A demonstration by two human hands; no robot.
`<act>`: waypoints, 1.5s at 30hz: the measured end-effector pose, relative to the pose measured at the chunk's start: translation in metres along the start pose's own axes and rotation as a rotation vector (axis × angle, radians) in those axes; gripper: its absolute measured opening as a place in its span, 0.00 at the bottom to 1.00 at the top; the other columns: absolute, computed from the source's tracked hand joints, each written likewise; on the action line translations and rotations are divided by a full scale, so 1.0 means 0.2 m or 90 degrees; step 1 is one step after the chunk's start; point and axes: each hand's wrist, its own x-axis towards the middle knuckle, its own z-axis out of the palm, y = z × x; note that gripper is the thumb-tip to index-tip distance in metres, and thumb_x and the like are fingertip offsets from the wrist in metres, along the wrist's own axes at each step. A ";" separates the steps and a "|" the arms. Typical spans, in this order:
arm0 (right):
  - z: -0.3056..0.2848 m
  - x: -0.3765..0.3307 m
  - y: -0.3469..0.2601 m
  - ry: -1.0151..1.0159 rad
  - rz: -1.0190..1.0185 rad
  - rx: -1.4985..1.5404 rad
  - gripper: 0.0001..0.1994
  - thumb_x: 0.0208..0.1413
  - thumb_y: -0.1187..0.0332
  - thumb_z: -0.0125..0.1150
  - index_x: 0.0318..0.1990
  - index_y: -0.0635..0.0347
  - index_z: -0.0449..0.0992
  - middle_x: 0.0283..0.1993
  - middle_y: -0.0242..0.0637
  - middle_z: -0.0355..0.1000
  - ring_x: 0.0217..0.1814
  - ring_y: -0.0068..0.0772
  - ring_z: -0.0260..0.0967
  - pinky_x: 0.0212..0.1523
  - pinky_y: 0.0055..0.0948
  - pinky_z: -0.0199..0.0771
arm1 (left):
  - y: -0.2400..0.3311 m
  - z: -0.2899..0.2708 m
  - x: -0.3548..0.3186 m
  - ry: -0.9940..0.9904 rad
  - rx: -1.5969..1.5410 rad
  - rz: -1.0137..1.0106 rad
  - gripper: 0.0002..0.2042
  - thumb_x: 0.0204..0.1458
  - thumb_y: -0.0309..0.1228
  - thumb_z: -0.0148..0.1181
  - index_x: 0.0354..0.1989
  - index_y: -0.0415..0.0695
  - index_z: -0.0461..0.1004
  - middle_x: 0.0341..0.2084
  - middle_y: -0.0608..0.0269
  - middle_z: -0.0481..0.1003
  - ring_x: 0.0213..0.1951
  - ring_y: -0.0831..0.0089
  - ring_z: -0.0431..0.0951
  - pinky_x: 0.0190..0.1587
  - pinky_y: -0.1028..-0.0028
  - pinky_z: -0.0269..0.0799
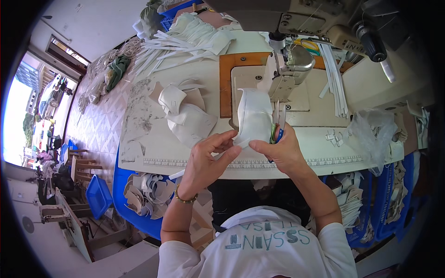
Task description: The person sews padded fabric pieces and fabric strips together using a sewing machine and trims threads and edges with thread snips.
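Note:
A curved white padded piece (254,111) lies on the sewing machine's table in front of the needle area. My left hand (208,155) is closed at its near left corner, pinching a narrow white strip (244,144) between thumb and fingers; a tail of strip comes out below the wrist. In my right hand (288,150) is a pair of scissors (280,116) with blue and green on the handles, blades pointing away from me along the piece's right edge. The right thumb reaches the piece's near edge. More shaped white pieces (190,121) lie in a heap to the left.
The sewing machine (292,65) overhangs the work from the far right. White strips (174,48) pile up at the far left; others (333,78) hang right of the machine. A clear plastic bag (368,134) sits at right. Blue bins (118,194) with cut pieces stand below the table edge.

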 end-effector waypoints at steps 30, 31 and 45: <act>-0.46 0.18 -0.39 0.095 -0.608 -0.892 0.29 0.29 0.79 0.60 0.47 0.65 0.65 0.35 0.39 0.67 0.28 0.38 0.70 0.25 0.32 0.70 | 0.42 0.06 0.77 -0.207 -0.244 -0.067 0.09 0.45 0.26 0.64 0.32 0.36 0.73 0.21 0.61 0.73 0.20 0.78 0.70 0.21 0.79 0.67; -0.46 0.19 -0.40 0.096 -0.610 -0.890 0.29 0.29 0.79 0.60 0.47 0.65 0.65 0.35 0.39 0.67 0.28 0.38 0.70 0.25 0.32 0.70 | 0.42 0.05 0.77 -0.203 -0.245 -0.082 0.08 0.43 0.25 0.64 0.32 0.36 0.73 0.21 0.60 0.74 0.20 0.78 0.71 0.21 0.80 0.68; -0.46 0.21 -0.45 0.145 -0.688 -1.027 0.15 0.37 0.75 0.59 0.38 0.59 0.70 0.26 0.31 0.68 0.24 0.29 0.69 0.21 0.26 0.69 | 0.42 0.06 0.77 -0.184 -0.255 -0.065 0.09 0.42 0.23 0.64 0.33 0.37 0.73 0.22 0.59 0.74 0.20 0.78 0.72 0.20 0.81 0.69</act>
